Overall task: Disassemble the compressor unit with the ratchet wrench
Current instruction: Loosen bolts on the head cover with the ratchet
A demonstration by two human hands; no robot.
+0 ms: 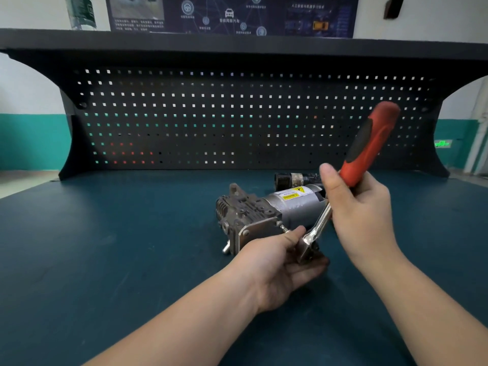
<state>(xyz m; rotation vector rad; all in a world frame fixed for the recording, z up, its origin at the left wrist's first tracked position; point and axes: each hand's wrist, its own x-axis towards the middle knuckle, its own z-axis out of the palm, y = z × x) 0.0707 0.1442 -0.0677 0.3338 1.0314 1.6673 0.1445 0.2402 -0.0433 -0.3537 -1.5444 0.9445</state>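
The compressor unit (264,212) lies on its side on the dark green bench mat: a grey finned head at the left, a silver motor cylinder with a yellow warning label at the right. A ratchet wrench (369,143) with a red and black handle points up and to the right. Its chrome head sits low in front of the compressor, near a bolt sticking out of the end plate. My right hand (356,207) grips the wrench where handle meets shank. My left hand (285,262) holds the ratchet head and socket, thumb on top, fingers cupped beneath.
A dark cylindrical part (293,179) lies behind the compressor. A black pegboard (237,114) rises at the back of the bench under a shelf (237,40). The bench mat (105,247) spreads wide to the left and right.
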